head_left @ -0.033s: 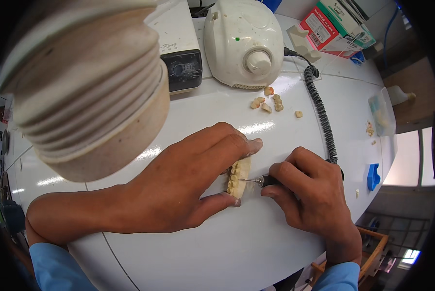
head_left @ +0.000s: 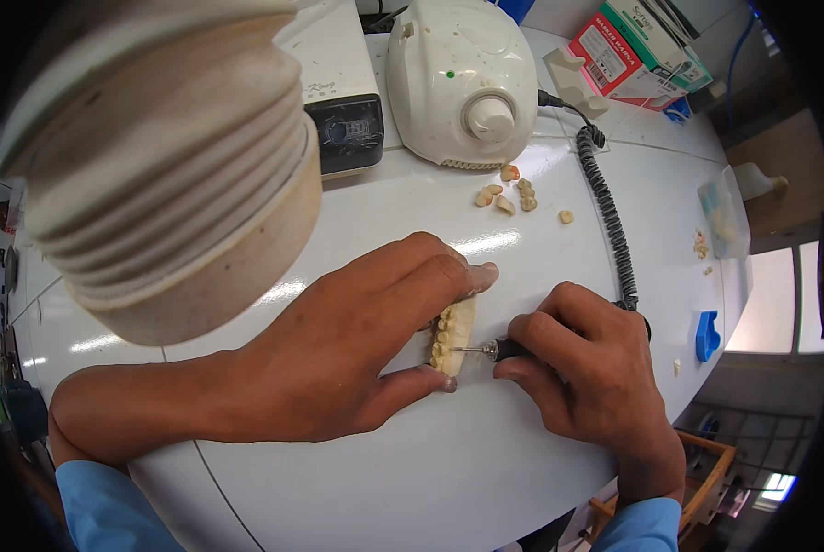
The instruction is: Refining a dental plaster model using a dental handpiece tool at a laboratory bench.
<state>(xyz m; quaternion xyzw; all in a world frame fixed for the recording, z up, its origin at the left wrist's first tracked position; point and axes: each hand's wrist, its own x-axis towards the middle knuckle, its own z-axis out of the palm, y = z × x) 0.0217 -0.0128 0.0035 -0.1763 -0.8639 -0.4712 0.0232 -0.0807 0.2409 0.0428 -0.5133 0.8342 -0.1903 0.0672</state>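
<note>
My left hand (head_left: pixel 338 345) grips a cream-coloured dental cast (head_left: pixel 461 336) between thumb and fingers, its row of teeth turned toward the palm. Part of the cast is hidden behind the fingers. In my right hand (head_left: pixel 591 363) is a rotary handpiece (head_left: pixel 509 349), held like a pen. Its thin metal bur points left and meets the cast beside the teeth, near my left thumb. A black coiled cord (head_left: pixel 607 202) runs from behind the right hand up to a white control unit (head_left: pixel 463 83) with a round knob and a green light.
Over the left side hangs a large ribbed beige hose (head_left: pixel 173 193). Behind it stands a white box with a black front panel (head_left: pixel 346 133). Several loose tooth pieces (head_left: pixel 526 195) lie before the control unit. Rightward are cardboard boxes (head_left: pixel 614 55), a clear container (head_left: pixel 725 216) and a blue piece (head_left: pixel 707 336).
The handpiece tip has shifted slightly toward me along the cast, and my right hand has moved a little with it. My left hand and the cast look unmoved.
</note>
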